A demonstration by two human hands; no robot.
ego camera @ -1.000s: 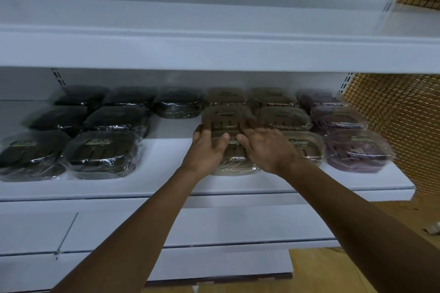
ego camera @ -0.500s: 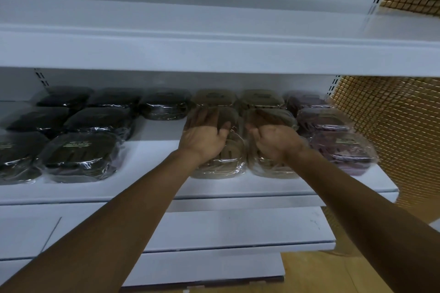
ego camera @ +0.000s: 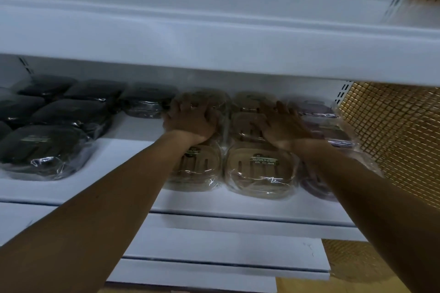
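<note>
Fingers [ego camera: 177, 108] spread and pressed flat, my left hand [ego camera: 190, 123] bears down on the middle row of tan slotted plastic dishes [ego camera: 247, 126], each sealed in crinkled clear film. My right hand [ego camera: 284, 126], equally splayed, lies across the seam between them and the purple wrapped dishes [ego camera: 328, 131]. Neither hand grips; the flat palms suggest I am nudging the stock back and square, not lifting it. The white metal shelf [ego camera: 133, 132], smooth and matte, carries everything beneath a second white shelf [ego camera: 214, 38], with a gold mosaic-tile wall [ego camera: 392, 140] to the right. Colours sit in blocks, presumably so shoppers can read them at a glance: black wrapped dishes [ego camera: 45, 147] left, tan centre, purple right, three deep. The dishes are rounded squares, and their glossy film catches glints. Smallest, a dark label [ego camera: 264, 161] on the front tan dish [ego camera: 260, 173] reads "You are the best".
</note>
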